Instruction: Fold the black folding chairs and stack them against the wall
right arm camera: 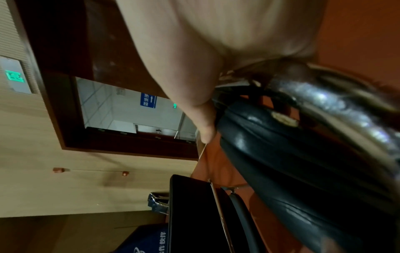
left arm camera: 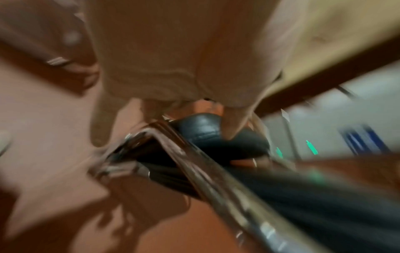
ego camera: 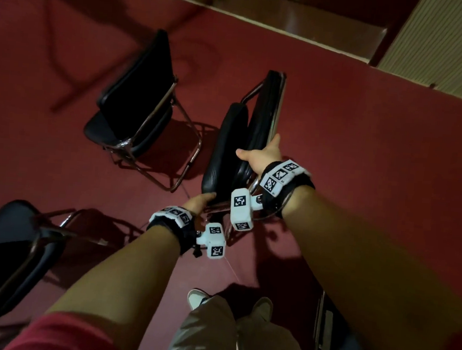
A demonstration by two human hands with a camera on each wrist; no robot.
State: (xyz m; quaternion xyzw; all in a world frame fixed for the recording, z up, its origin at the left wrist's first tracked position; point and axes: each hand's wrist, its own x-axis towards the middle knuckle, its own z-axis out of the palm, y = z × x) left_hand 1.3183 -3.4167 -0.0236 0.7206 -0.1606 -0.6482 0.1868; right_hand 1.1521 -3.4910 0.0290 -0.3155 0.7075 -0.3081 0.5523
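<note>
A black folding chair [ego camera: 226, 147] stands in front of me, its seat swung up almost against the backrest [ego camera: 265, 108]. My right hand [ego camera: 264, 155] grips the top of the chrome frame [right arm camera: 335, 102], thumb lying along the black cushion [right arm camera: 281, 154]. My left hand [ego camera: 198, 201] holds the seat's lower edge; the blurred left wrist view shows the thumb [left arm camera: 233, 123] on the seat cushion [left arm camera: 201, 126] beside a chrome tube [left arm camera: 194, 162]. A second black chair [ego camera: 139, 93] stands unfolded to the left.
A third unfolded chair [ego camera: 2, 261] is at the lower left, close to my left arm. Red carpet [ego camera: 364, 157] covers the floor. A beige wall [ego camera: 441, 47] and a dark wooden doorway [ego camera: 334, 6] lie ahead on the right. My feet [ego camera: 198, 296] are just behind the chair.
</note>
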